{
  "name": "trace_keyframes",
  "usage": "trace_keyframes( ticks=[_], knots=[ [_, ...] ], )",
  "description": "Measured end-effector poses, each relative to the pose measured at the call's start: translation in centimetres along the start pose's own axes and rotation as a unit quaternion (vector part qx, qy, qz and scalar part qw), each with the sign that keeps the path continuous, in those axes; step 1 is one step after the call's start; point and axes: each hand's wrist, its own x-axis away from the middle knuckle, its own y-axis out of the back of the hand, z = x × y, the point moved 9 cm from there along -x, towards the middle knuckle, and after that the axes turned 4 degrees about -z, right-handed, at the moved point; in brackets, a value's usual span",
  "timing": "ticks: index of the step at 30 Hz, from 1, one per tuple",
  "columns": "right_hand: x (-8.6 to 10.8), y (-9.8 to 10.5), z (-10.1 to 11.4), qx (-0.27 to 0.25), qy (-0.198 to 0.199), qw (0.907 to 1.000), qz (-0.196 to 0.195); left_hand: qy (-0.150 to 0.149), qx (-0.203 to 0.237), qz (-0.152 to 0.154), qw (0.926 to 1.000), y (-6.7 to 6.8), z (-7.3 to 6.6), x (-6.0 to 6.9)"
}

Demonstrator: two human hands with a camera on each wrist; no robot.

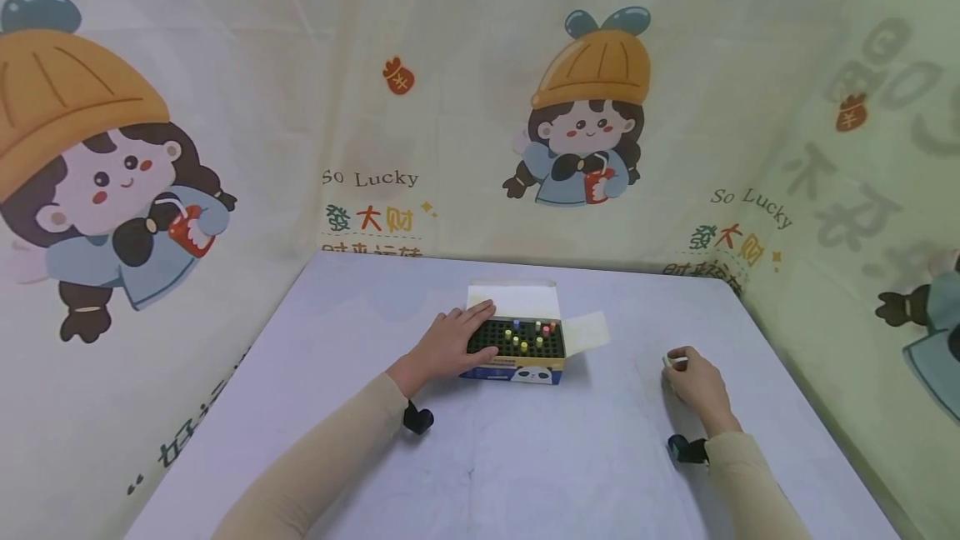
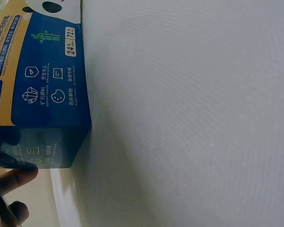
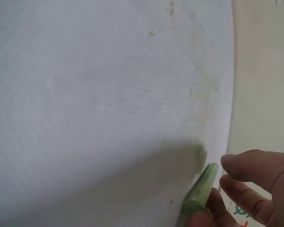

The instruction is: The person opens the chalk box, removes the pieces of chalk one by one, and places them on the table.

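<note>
A blue and yellow box of coloured chalk (image 1: 510, 372) stands on the table, its perforated black holder (image 1: 487, 336) bearing several upright sticks. My left hand (image 1: 447, 343) rests across the box's left end, fingers extended and thumb along the front. In the left wrist view, fingers (image 2: 16, 180) touch the end of the box (image 2: 49, 75). To the right of the box, my right hand (image 1: 697, 386) pinches a pale stick (image 1: 675, 360) near the tabletop. The right wrist view shows this as green chalk (image 3: 203, 187) among the fingertips of the hand (image 3: 260, 184), lying close to the white surface.
The box's white back flap (image 1: 513, 301) stands raised, and its side flap (image 1: 587, 334) sticks out to the right. A white cloth (image 1: 570, 457) covers the table. Printed curtains (image 1: 450, 132) enclose the back and sides. Faint marks (image 3: 172, 8) show on the cloth.
</note>
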Motion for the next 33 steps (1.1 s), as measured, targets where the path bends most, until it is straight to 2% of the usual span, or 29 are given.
trace_keyframes(
  ticks=[6, 12, 20, 25, 28, 33],
  knots=[
    [0.0, 1.2, 0.7, 0.014, 0.003, 0.9998, -0.012, 0.001, -0.003, 0.003, 1.0000, 0.0, 0.2, 0.0],
    [0.5, 2.5, 2.8, 0.019, 0.019, 0.9993, -0.026, 0.005, -0.001, 0.005, 1.0000, 0.1, 0.2, 0.2],
    [1.3, 4.1, 8.4, -0.014, 0.067, 0.9943, -0.082, 0.004, 0.000, 0.006, 1.0000, 0.1, 0.3, 0.2],
    [1.5, 4.0, 12.1, -0.039, 0.098, 0.9882, -0.111, 0.009, -0.004, 0.009, 0.9999, 0.1, 0.5, 0.1],
    [1.7, 3.5, 13.9, -0.051, 0.116, 0.9853, -0.115, 0.007, -0.004, 0.016, 0.9998, 0.0, 0.5, 0.1],
    [2.6, 1.9, 16.3, -0.054, 0.152, 0.9828, -0.089, 0.003, 0.001, 0.014, 0.9999, -0.2, 0.3, -0.1]
  ],
)
